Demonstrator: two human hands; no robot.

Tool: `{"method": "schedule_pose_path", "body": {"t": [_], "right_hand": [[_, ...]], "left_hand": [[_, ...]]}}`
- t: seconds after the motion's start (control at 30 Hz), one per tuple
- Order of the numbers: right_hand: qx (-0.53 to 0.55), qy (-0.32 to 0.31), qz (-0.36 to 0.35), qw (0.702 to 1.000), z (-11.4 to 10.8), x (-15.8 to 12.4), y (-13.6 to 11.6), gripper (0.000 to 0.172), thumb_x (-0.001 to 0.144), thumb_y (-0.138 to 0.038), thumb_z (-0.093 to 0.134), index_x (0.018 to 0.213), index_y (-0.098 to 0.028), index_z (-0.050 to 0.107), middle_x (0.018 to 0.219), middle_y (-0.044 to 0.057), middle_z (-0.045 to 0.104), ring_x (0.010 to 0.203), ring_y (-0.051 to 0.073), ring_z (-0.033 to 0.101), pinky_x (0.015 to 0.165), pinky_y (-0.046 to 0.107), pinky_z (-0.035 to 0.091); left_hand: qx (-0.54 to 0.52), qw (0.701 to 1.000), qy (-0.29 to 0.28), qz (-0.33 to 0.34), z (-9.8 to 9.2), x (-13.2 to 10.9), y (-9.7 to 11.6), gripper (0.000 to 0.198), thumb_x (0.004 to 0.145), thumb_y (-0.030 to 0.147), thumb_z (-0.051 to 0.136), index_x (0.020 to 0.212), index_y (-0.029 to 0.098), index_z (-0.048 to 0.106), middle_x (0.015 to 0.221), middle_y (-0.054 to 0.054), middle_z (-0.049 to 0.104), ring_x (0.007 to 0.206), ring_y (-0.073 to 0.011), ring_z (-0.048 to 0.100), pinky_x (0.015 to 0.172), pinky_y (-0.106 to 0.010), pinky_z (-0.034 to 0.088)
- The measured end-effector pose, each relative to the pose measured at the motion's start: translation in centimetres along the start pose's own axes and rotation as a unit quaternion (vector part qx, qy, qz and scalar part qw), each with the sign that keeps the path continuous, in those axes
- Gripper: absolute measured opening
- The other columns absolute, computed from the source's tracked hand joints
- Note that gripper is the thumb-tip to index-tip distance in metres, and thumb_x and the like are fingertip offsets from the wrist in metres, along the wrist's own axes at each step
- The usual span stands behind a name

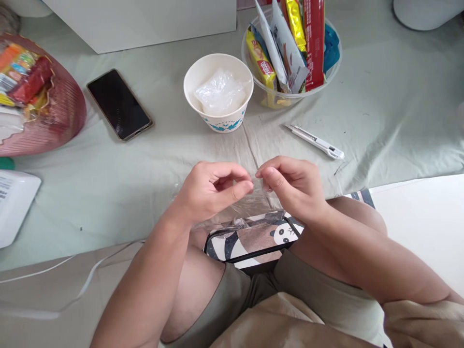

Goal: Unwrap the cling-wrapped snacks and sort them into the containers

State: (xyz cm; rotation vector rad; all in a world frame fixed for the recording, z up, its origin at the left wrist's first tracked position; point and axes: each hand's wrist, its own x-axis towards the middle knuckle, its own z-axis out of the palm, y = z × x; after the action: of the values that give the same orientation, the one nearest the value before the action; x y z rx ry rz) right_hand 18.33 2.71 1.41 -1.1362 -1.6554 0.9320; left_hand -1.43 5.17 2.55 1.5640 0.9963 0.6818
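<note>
My left hand (215,191) and my right hand (295,183) meet nearly tip to tip over my lap, each with thumb and fingers pinched together. A crumpled, see-through plastic bag (253,198) hangs at and below my fingertips, and its edges are hard to make out. Under it, on my lap, lies a black-edged case with a panda print (253,241), partly covered by the clear plastic. Past my hands stands a white paper bowl (226,123) with a crumpled clear plastic bag (221,92) in it.
A white utility knife (315,141) lies right of the bowl, a dark phone (119,105) to its left. Behind stands a clear tub (290,99) of snack packets. At left are a pink basket (68,111) of packets and a white container (16,203). A white cable (87,280) hangs below.
</note>
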Motion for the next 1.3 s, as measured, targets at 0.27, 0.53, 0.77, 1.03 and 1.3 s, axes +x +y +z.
{"method": "schedule_pose_path", "body": {"t": [0.27, 0.53, 0.77, 1.03, 1.3], "right_hand": [[0.122, 0.016, 0.092, 0.988, 0.4, 0.0, 0.4, 0.043, 0.101, -0.047, 0.061, 0.072, -0.017, 0.071, 0.054, -0.002, 0.061, 0.050, 0.006, 0.056, 0.051, 0.019, 0.044], [0.119, 0.006, 0.111, 0.987, 0.2, 0.2, -0.2, 0.052, 0.099, -0.055, 0.062, 0.063, -0.018, 0.062, 0.053, -0.002, 0.058, 0.050, 0.006, 0.052, 0.051, 0.019, 0.042], [0.139, 0.023, 0.058, 0.988, 0.5, -0.1, 0.5, 0.024, 0.092, -0.029, 0.073, 0.079, -0.021, 0.056, 0.059, -0.006, 0.052, 0.052, 0.006, 0.045, 0.049, 0.020, 0.037], [0.017, 0.059, -0.109, 0.992, 0.3, -0.3, 0.8, 0.011, 0.090, -0.011, 0.059, 0.086, -0.021, 0.061, 0.076, 0.000, 0.059, 0.069, 0.012, 0.054, 0.064, 0.028, 0.045], [-0.086, 0.073, -0.206, 0.972, 0.4, -0.2, 0.8, 0.015, 0.089, -0.029, 0.072, 0.094, -0.022, 0.060, 0.081, 0.003, 0.065, 0.074, 0.016, 0.060, 0.064, 0.033, 0.051]], "left_hand": [[-0.040, 0.998, 0.040, 0.012, 0.0, 0.4, 0.3, 0.018, 0.088, 0.027, 0.067, 0.076, 0.018, 0.077, 0.079, -0.004, 0.077, 0.056, -0.0078, 0.058, 0.044, -0.018, 0.037], [-0.133, 0.984, 0.071, 0.094, 0.7, 0.7, -0.8, 0.008, 0.077, 0.021, 0.083, 0.070, 0.019, 0.080, 0.083, -0.004, 0.079, 0.054, -0.0066, 0.059, 0.046, -0.019, 0.042], [-0.202, 0.975, 0.057, 0.070, 1.1, 0.5, -1.1, 0.014, 0.079, 0.036, 0.088, 0.073, 0.025, 0.083, 0.081, -0.004, 0.081, 0.060, -0.0122, 0.068, 0.048, -0.021, 0.048], [-0.182, 0.979, 0.079, 0.037, 1.4, 0.9, -0.8, 0.012, 0.074, 0.031, 0.090, 0.070, 0.023, 0.083, 0.082, -0.004, 0.081, 0.065, -0.0135, 0.071, 0.055, -0.022, 0.055], [-0.183, 0.977, 0.106, 0.014, 1.3, 0.8, -0.7, 0.023, 0.079, 0.043, 0.087, 0.073, 0.021, 0.082, 0.069, -0.003, 0.077, 0.045, -0.0070, 0.057, 0.041, -0.019, 0.044]]}}
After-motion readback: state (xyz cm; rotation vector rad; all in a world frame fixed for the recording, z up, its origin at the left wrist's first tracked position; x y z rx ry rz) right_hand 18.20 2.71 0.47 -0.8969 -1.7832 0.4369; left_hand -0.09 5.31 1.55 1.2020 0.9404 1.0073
